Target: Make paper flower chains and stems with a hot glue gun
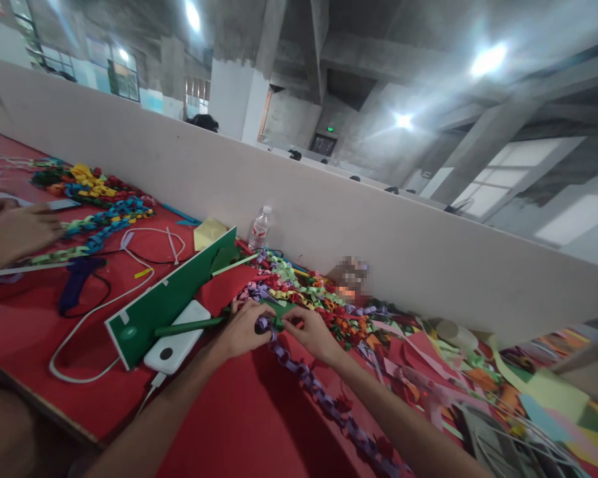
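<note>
where hands (249,329) (313,335) nearly meet, looped purple paper chain (320,394), flat red tabletop (24,338)

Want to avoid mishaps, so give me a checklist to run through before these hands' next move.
1. Left hand holding the purple paper chain: ok.
2. Right hand holding something: cannot tell; too small at the fingertips.
3. Chain's lower end free: cannot tell; it leaves the picture.
4. Pink glue gun clear of loose paper: not ok; coloured paper lies beside it.
5. Water bottle upright and capped: ok.
</note>
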